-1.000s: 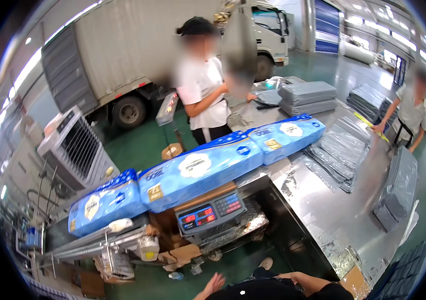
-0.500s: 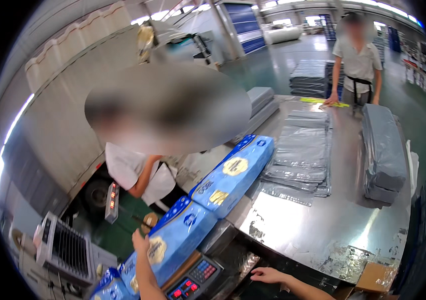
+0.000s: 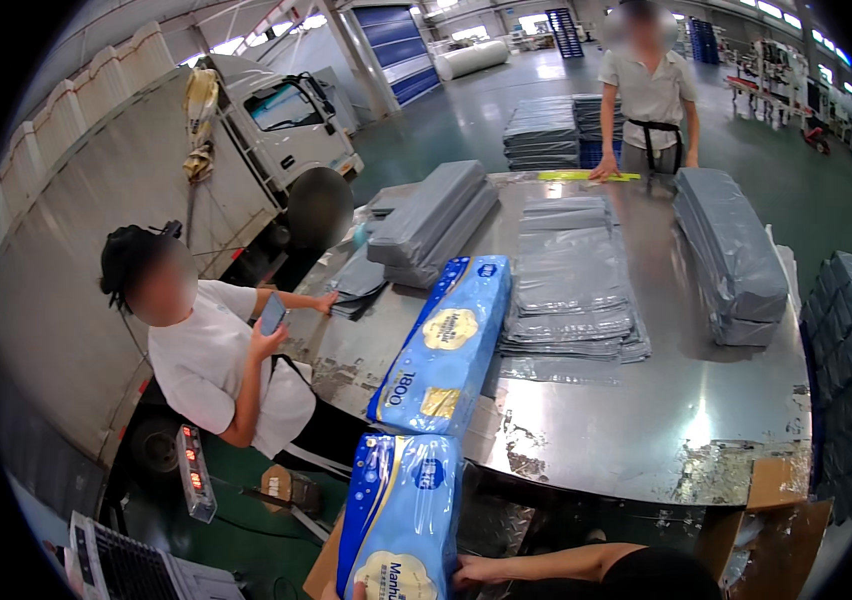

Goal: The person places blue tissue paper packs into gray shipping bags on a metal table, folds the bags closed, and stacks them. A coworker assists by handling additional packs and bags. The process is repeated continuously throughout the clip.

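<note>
A long blue plastic-wrapped pack (image 3: 401, 510), apparently paper tissues, extends up from the lower edge. My right hand (image 3: 481, 570) is against its right side, fingertips partly hidden at the wrap. Of my left hand (image 3: 330, 592), only a sliver shows at the bottom, beside the pack's left side; its fingers are mostly out of the picture. A second blue pack (image 3: 446, 345) of the same kind lies end to end beyond the first, on the metal table's (image 3: 636, 420) left part.
Grey plastic bags (image 3: 571, 275) lie stacked mid-table, with grey bundles (image 3: 731, 255) at right and more (image 3: 436, 220) at far left. One person (image 3: 221, 350) at left holds a phone; another (image 3: 651, 100) stands at the far edge. A red-digit display (image 3: 195, 472) and a cardboard box (image 3: 776, 520) flank me.
The view has swung, and the near pack now sits more upright in it. My right hand has come from apart to the pack's side. My left hand has dropped almost out of view.
</note>
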Demonstrator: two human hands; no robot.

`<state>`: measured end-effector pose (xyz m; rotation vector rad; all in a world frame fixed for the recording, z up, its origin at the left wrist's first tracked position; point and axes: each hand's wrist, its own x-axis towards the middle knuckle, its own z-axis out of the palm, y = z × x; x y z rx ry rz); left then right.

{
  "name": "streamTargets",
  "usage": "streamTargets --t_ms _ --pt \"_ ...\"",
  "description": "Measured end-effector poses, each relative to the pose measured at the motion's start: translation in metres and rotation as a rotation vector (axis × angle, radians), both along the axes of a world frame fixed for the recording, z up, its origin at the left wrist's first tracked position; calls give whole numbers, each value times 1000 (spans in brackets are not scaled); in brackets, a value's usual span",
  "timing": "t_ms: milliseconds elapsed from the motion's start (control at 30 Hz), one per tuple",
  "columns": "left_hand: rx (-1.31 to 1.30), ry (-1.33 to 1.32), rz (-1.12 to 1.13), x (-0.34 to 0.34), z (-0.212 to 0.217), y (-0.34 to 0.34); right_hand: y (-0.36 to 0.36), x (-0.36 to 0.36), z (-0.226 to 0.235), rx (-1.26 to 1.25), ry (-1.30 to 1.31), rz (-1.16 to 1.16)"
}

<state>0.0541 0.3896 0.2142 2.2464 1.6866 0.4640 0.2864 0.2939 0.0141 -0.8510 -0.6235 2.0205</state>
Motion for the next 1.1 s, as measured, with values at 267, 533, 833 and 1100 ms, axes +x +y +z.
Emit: streamTargets --t_ms 267,533,833,1100 --pt "-416 -1108 154 9 -28 53 22 74 201 973 -487 -385" --pt "-939 -1108 -453 378 -26 37 -36 204 359 1113 -1452 -1323" --pt "-1242 -489 -369 510 -173 -58 -191 431 61 152 -2109 -727" --pt "-1187 -501 -480 624 -187 -65 -211 613 36 -332 -1450 -1249"
